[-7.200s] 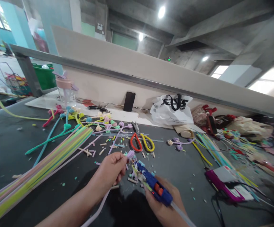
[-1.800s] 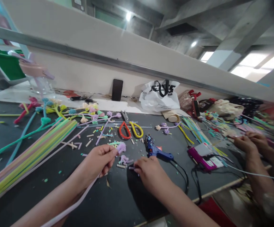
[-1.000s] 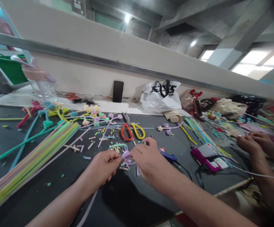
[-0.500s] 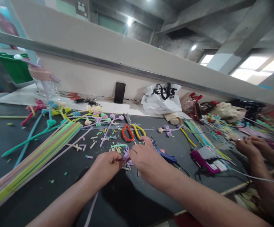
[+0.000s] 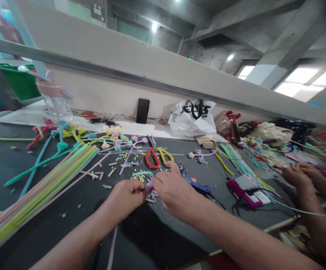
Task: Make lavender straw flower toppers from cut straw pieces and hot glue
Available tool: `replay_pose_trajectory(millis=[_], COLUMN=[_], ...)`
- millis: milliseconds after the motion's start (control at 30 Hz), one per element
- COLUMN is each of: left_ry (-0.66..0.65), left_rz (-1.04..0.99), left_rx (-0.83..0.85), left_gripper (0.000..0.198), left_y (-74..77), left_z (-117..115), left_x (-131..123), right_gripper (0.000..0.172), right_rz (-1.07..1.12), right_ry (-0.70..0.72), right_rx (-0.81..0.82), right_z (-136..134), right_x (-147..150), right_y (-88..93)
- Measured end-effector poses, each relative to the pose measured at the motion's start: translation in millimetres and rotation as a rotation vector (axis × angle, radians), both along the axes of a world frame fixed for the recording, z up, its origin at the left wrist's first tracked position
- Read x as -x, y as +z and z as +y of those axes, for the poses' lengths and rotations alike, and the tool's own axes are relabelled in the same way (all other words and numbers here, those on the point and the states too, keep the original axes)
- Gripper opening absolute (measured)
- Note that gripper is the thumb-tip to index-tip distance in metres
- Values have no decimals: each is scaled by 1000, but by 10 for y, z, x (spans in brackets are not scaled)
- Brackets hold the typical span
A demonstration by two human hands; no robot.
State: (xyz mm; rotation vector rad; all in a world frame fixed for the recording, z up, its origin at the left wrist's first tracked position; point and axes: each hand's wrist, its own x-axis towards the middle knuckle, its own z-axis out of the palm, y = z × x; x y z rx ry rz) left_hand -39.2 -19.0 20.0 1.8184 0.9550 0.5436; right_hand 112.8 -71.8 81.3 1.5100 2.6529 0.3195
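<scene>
At a dark table [image 5: 151,238], pinching a purple tuft [image 5: 149,184] in the fingertips of left hand [image 5: 128,194] and right hand [image 5: 174,191], over scraps [image 5: 142,175] near the scissors [image 5: 153,145], seemingly partway through shaping, with flowered stems [image 5: 113,139] apparently done and a straight bundle [image 5: 47,183] likely unworked yet.

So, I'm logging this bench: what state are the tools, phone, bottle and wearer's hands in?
Left hand: pinching the purple piece
Right hand: at the purple piece, grip unclear
Scissors: lying, handles apart
Glue gun: lying, unheld
Phone: propped upright, facing side dark
Bottle: upright, lid on
</scene>
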Motion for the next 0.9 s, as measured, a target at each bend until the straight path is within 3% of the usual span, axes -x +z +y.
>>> replay_pose_trajectory(millis=[133,333,433,533,767,833,900], left_ry=[-17,-13,-29,-51,-68,-57,-52], left_rz=[-105,-347,-370,-405,-412,-404,-399], left_rx=[146,455,589,655,653,648,653], left_gripper=[26,27,30,35,39,38,37], left_y=[-3,51,77,81,46,47,56], left_z=[28,39,20,9,20,18,12], left_x=[12,-7,-8,5,4,-4,-7], right_gripper=[15,18,23,31,34,30,24], right_rz=[214,981,1387,1646,1675,1606,1482], right_ry=[-60,-347,-454,-432,-387,-363,-310], right_rx=[43,-43,179,426,463,331,97], right_z=[-2,-66,-102,-115,-64,-59,-60], right_x=[-112,-282,-223,-113,-23,-31,-43], right_y=[-30,-170,-253,-279,-280,-302,-325])
